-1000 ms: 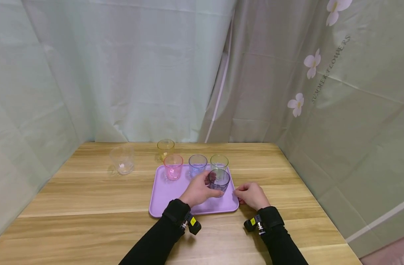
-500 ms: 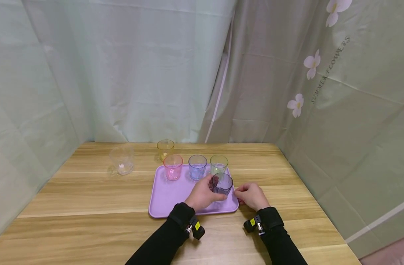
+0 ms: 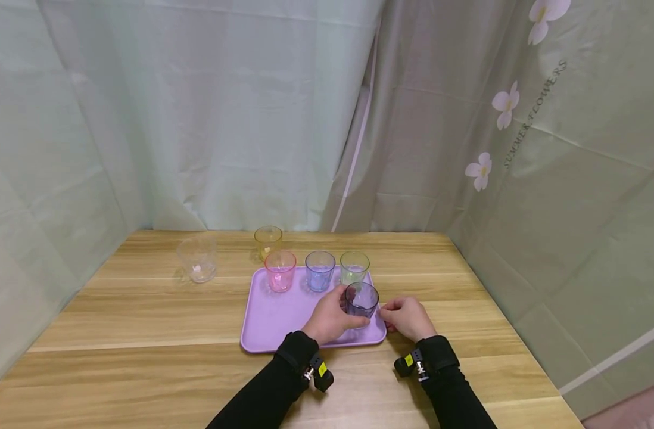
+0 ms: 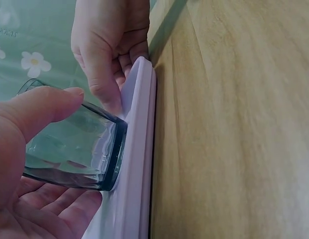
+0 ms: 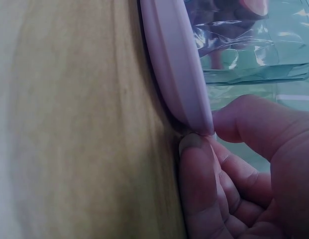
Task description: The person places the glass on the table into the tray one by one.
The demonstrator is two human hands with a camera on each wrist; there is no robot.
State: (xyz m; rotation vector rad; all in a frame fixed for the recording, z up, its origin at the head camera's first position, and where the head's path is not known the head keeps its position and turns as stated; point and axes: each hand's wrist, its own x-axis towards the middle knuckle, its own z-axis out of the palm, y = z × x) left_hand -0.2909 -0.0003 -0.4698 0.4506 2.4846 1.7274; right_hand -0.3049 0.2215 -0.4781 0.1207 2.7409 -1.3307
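Observation:
My left hand (image 3: 327, 319) grips a smoky grey glass (image 3: 363, 305), thumb on the near side and fingers behind it. The glass is upright at the right front of a purple tray (image 3: 268, 325); in the left wrist view its base (image 4: 114, 157) is right at the tray's surface. With thumb and fingertips, my right hand (image 3: 410, 317) pinches the tray's right rim (image 5: 186, 74). Along the tray's back edge stand a pink glass (image 3: 280, 275), a blue glass (image 3: 320, 275) and a green glass (image 3: 354, 265), the last partly behind the grey one.
Behind the tray, on the wooden table (image 3: 145, 369), is a yellow glass (image 3: 268, 241). A clear glass (image 3: 200, 265) stands farther left. Pale curtains (image 3: 241, 119) enclose the table at the back and both sides.
My left hand has brought the grey glass a little to the right and toward me, near the tray's right edge. The right hand has kept its place on the rim.

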